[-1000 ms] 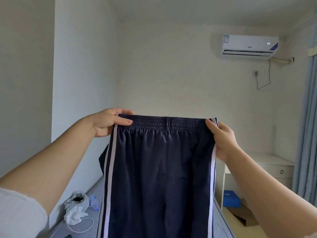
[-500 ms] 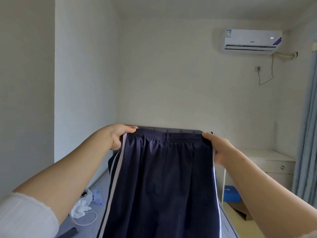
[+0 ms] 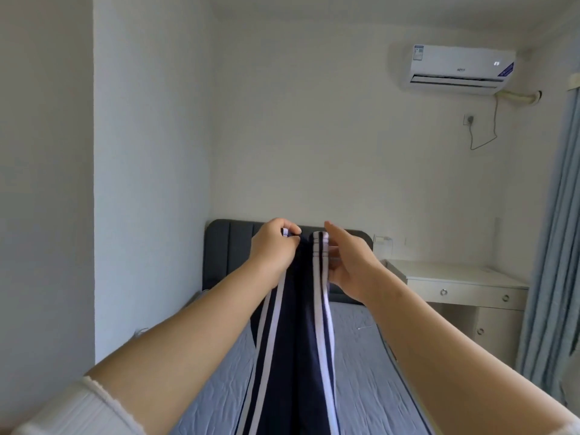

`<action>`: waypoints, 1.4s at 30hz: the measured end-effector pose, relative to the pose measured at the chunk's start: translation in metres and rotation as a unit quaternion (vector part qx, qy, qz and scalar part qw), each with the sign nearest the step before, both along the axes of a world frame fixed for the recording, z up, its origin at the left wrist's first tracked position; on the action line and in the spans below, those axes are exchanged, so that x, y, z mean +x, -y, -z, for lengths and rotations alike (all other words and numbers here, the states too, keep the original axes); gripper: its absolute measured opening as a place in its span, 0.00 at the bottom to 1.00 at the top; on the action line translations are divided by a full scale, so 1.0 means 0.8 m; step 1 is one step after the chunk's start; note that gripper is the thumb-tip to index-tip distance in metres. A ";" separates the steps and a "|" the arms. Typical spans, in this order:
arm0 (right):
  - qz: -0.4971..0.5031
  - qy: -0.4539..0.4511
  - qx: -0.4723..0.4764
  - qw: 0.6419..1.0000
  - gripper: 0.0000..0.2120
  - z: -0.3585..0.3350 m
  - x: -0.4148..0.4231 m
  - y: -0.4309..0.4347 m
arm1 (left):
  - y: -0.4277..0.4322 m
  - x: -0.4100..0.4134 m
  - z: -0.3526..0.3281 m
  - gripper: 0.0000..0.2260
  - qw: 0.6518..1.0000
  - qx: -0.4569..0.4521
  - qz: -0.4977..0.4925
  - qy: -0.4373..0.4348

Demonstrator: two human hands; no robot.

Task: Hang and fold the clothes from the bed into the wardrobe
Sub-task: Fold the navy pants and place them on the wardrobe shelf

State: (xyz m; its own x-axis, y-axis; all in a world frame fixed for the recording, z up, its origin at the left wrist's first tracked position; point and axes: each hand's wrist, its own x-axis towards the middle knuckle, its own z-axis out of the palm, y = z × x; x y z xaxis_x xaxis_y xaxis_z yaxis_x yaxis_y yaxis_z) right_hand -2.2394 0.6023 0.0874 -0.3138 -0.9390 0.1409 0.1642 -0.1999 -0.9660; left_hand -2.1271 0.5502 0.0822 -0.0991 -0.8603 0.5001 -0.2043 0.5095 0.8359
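Navy trousers [image 3: 298, 340] with white side stripes hang in front of me, folded in half lengthwise so the two striped sides lie close together. My left hand [image 3: 274, 246] pinches one end of the waistband between thumb and fingers. My right hand [image 3: 346, 265] holds the other end of the waistband, thumb raised and fingers curled behind the cloth. The two hands are almost touching, held above the bed [image 3: 361, 372]. The trouser legs drop out of view at the bottom edge. No wardrobe is in view.
The bed has a grey-blue sheet and a dark padded headboard [image 3: 232, 246] against the far wall. A white desk with drawers [image 3: 464, 287] stands at the right, beside a blue curtain [image 3: 555, 246]. An air conditioner [image 3: 458, 69] hangs high on the wall.
My hands have come together, folding the spread waistband in half, and have dropped lower. The view has tilted down, so the bed and headboard now show.
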 end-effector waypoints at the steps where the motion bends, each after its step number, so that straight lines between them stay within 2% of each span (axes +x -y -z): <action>1: -0.015 0.022 0.005 1.000 0.18 0.000 0.000 -0.002 | -0.002 -0.001 0.001 0.03 1.000 0.003 0.013 -0.005; 2: -0.031 0.039 0.005 0.999 0.19 0.001 -0.001 -0.003 | -0.003 -0.001 0.001 0.04 0.999 0.014 0.036 -0.015; 4: -0.052 0.058 -0.001 0.997 0.22 0.003 -0.004 -0.004 | -0.003 0.002 0.005 0.16 0.996 0.027 0.088 -0.006; 6: -0.052 0.061 -0.004 0.997 0.22 0.004 -0.008 -0.002 | -0.005 0.005 0.008 0.28 0.992 -0.007 0.107 0.066; 9: -0.069 0.047 0.001 0.997 0.20 0.006 -0.008 -0.002 | 0.001 0.010 0.014 0.33 0.989 -0.035 0.097 0.108; 12: -0.089 0.029 -0.014 0.995 0.16 0.009 -0.006 -0.001 | 0.010 0.016 0.016 0.24 0.995 -0.014 0.090 0.045; 15: 0.013 -0.093 -0.061 0.994 0.10 0.009 -0.007 0.002 | 0.012 0.022 0.013 0.17 0.995 0.012 0.099 -0.011; 18: 0.088 -0.175 -0.079 0.977 0.09 0.014 -0.015 0.005 | 0.010 0.032 0.002 0.17 0.987 0.041 0.139 -0.064; 21: 0.045 -0.177 -0.077 0.980 0.07 0.020 -0.022 0.007 | 0.004 0.047 -0.011 0.18 0.972 0.070 0.194 -0.111; 25: -0.071 -0.132 -0.045 0.988 0.14 0.013 -0.025 0.003 | 0.006 0.062 -0.017 0.16 0.959 0.093 0.231 -0.136; 28: -0.031 -0.135 -0.066 0.988 0.13 0.007 -0.020 0.004 | 0.010 0.071 -0.017 0.16 0.959 0.079 0.240 -0.125; 31: 0.053 -0.140 -0.109 0.983 0.13 0.003 -0.013 0.009 | 0.014 0.073 -0.013 0.19 0.975 0.029 0.220 -0.008; 33: 0.082 -0.172 -0.124 0.974 0.12 0.003 -0.011 0.013 | 0.014 0.073 -0.008 0.16 0.978 -0.011 0.194 0.079; 34: 0.088 -0.188 -0.129 0.969 0.12 0.003 -0.009 0.015 | 0.012 0.073 -0.005 0.14 0.977 -0.025 0.189 0.090; 38: 0.092 -0.224 -0.172 0.955 0.06 0.005 -0.005 0.017 | 0.013 0.074 -0.001 0.07 0.984 -0.022 0.176 0.008; 40: 0.031 -0.230 -0.188 0.954 0.03 0.007 -0.006 0.013 | 0.014 0.076 -0.005 0.06 0.985 0.011 0.167 -0.048; 42: -0.038 -0.220 -0.175 0.959 0.10 0.013 -0.010 0.012 | 0.014 0.081 -0.009 0.05 0.983 0.027 0.167 -0.075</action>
State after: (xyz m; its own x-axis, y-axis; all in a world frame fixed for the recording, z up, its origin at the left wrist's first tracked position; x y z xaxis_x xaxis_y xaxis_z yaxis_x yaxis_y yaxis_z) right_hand -2.2476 0.5925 0.0767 -0.0847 -0.8283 0.5538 -0.2163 -0.5273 -0.8217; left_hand -2.0623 0.5394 0.0896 -0.3087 -0.8185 0.4845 0.0937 0.4807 0.8719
